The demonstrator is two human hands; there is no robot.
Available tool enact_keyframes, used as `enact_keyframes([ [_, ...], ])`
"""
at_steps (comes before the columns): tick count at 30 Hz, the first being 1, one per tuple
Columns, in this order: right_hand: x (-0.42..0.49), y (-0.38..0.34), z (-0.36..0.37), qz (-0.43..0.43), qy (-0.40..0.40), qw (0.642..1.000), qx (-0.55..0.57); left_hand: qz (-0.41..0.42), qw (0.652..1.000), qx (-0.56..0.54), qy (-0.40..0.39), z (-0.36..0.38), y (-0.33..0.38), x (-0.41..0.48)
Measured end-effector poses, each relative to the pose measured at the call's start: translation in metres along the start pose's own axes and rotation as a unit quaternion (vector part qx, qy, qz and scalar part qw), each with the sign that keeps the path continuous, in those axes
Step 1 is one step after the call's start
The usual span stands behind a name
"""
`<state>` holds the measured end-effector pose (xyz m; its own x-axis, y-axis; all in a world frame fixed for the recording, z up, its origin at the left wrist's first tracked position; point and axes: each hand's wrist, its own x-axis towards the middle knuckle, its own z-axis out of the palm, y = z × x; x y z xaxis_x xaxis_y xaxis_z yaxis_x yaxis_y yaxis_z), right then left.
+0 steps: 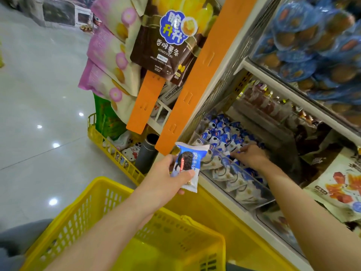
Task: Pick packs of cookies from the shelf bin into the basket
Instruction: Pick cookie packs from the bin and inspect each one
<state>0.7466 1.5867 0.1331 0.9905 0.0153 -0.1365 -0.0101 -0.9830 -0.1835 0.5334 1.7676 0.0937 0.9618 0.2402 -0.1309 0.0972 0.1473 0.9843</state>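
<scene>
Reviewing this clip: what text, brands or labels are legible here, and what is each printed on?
"脆升升": logo on the brown hanging bag.
"香脆薯条": same bag, under the logo.
"POTATO STICKS": same bag.
"GRILLED WAGYU FLAVOR": same bag.
Same bag's small print: too small to read.
Cookie pack in the left hand: white characters, too blurred.
Orange-printed bags at lower right: too blurred.

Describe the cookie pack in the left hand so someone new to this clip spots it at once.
Start at the yellow basket at the bottom; above its far rim the left hand grips one cookie pack. It is blue and white with a dark sandwich cookie pictured, and unlike similar packs lying in the shelf bin, it is held outside it.
</scene>
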Motion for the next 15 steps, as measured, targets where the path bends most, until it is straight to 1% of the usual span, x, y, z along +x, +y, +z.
enact_keyframes([
  [4,0.001,0.005,0.003,0.0,0.023,0.993,0.117,-0.001,1.0,0.004,-0.001,0.0,0.002,-0.001],
  [6,0.0,0.009,0.001,-0.001,0.047,0.984,0.17,-0.008,1.0,-0.005,-0.006,0.0,0.001,-0.001],
  [8,-0.005,0.011,-0.005,-0.022,0.104,0.974,0.202,-0.024,1.0,-0.014,-0.006,0.0,-0.002,-0.001],
  [11,-0.025,0.008,-0.02,-0.101,0.215,0.946,0.22,-0.051,0.998,-0.028,0.001,0.0,-0.006,0.002],
  [12,-0.034,0.005,-0.025,-0.119,0.237,0.936,0.229,-0.06,0.998,-0.031,0.002,0.0,-0.007,0.004],
  [13,-0.044,0.001,-0.03,-0.129,0.239,0.929,0.252,-0.069,0.997,-0.034,0.004,0.0,-0.008,0.005],
  [14,-0.056,-0.003,-0.034,-0.138,0.217,0.921,0.291,-0.077,0.996,-0.041,0.004,0.0,-0.008,0.006],
  [15,-0.068,-0.006,-0.036,-0.152,0.174,0.911,0.341,-0.084,0.995,-0.051,0.005,0.001,-0.008,0.005],
])
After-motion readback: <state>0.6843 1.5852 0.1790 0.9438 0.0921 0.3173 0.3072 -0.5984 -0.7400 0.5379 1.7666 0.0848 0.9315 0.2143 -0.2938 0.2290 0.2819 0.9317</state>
